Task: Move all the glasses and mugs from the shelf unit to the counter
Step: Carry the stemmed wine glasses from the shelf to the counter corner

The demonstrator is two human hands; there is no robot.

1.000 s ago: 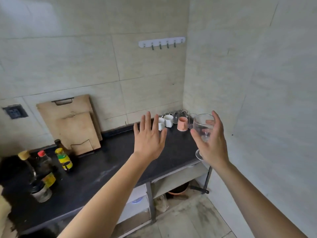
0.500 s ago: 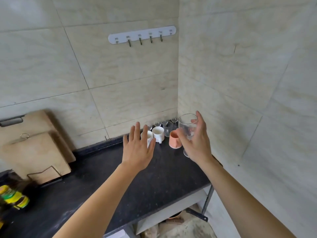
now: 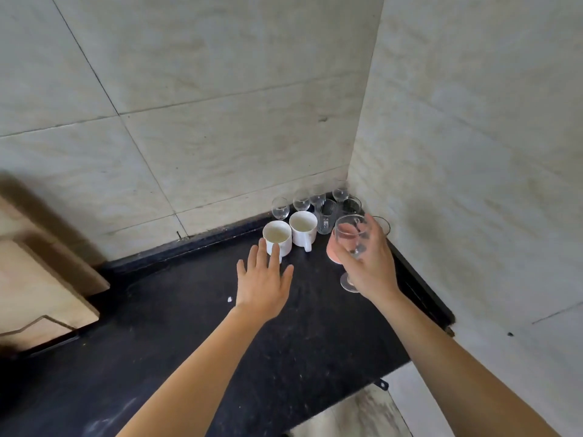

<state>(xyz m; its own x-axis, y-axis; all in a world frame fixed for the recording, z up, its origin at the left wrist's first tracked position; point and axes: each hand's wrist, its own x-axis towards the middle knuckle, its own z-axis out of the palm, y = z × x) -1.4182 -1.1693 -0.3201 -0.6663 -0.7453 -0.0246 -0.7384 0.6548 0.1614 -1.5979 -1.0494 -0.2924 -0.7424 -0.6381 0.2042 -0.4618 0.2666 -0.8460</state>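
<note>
Over the counter's far right corner, the right hand is wrapped around a stemmed wine glass, upright, right beside the pink mug. Left hand hovers flat and empty, fingers spread, by the white mugs.

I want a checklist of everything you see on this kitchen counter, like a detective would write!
Surface: black speckled stone counter, dusty, with a small white crumb.
Job's things: two white ceramic mugs and several small clear stemmed glasses stand in the corner; a pink cup is partly hidden behind the held glass.
Clutter: light wooden cutting boards lean at the left wall.
Grips: right hand holds a clear stemmed wine glass above the counter; left hand is open, fingers spread, empty, near the closest mug.
Cables: nothing seen.
Surroundings: beige tiled walls meet at the corner.
</note>
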